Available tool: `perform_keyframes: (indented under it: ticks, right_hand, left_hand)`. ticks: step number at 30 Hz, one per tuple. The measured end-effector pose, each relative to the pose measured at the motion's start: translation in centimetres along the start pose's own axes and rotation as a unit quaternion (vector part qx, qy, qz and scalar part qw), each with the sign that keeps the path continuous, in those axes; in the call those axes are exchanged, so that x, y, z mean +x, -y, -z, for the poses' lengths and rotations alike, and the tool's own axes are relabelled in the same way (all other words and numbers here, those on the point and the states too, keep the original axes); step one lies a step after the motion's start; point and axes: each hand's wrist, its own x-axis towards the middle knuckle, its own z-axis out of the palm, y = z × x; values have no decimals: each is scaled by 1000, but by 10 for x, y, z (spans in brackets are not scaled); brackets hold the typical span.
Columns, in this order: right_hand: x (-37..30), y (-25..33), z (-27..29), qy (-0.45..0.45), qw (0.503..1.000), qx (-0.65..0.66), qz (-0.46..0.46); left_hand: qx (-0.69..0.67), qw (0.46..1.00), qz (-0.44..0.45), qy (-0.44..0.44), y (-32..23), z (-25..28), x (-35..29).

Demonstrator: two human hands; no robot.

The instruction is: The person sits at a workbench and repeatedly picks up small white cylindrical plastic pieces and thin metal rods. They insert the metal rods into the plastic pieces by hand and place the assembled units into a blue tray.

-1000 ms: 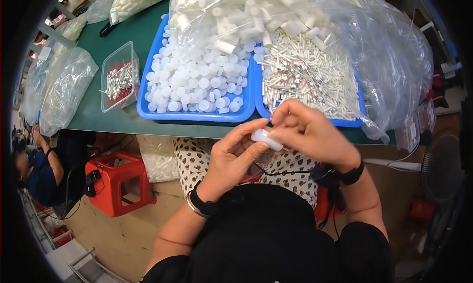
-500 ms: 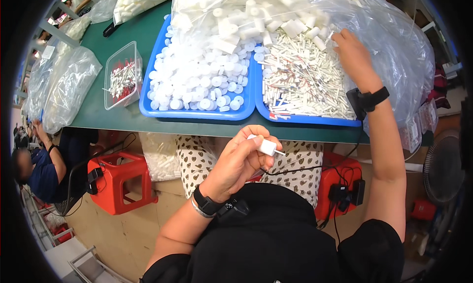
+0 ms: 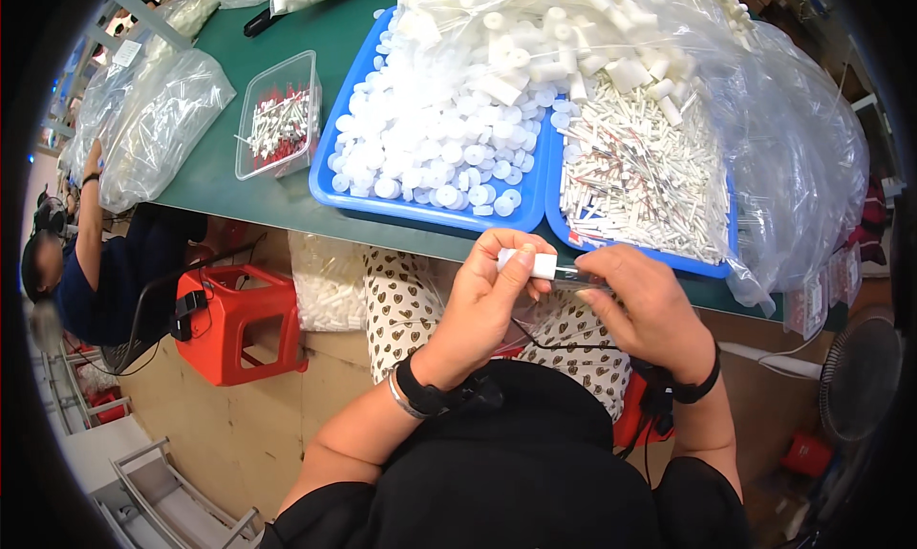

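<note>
My left hand (image 3: 487, 291) is closed around a white plastic cylinder (image 3: 543, 265), held above my lap just in front of the table edge. Facing it from the right, my right hand (image 3: 650, 305) pinches a thin, dark, see-through piece (image 3: 576, 277) whose kind I cannot make out. That piece lies in line with the cylinder's right end; whether it enters it is too small to tell. Beyond my hands stand a blue tray (image 3: 420, 214) of translucent white discs (image 3: 449, 148) and a second blue tray (image 3: 659, 258) of thin white sticks (image 3: 645, 176).
Foam-like white cylinders (image 3: 554, 47) lie in a large clear bag (image 3: 793, 138) over the trays. A clear box (image 3: 277, 119) of red-and-white pieces stands left. Red stools (image 3: 239, 324) flank me, and a cable hangs below my hands. Another person (image 3: 105, 262) sits at far left.
My right hand has come from the right tray's far side down to the left hand, now with the thin dark piece. The trays appear farther right in view.
</note>
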Motion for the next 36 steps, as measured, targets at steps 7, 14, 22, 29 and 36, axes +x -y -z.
perform_keyframes:
  ticks: [7, 14, 22, 29, 36]
  right_hand:
    - [-11, 1, -42, -70, 985, 105, -114]
    - [-8, -8, -46, -40, 997, 66, 9]
    - [-11, -1, -62, -56, 994, 94, 2]
    - [-4, 0, -74, -109, 992, 49, -27]
    - [-5, -6, -67, -89, 996, -7, 18]
  left_hand:
    - [231, 956, -177, -45, 17, -2, -4]
    - [271, 956, -104, 30, 15, 10, -10]
    - [78, 992, -42, 94, 26, 5, -14]
    - [-136, 987, 78, 43, 9, -2, -6]
    - [-205, 967, 144, 47, 11, 5, -11]
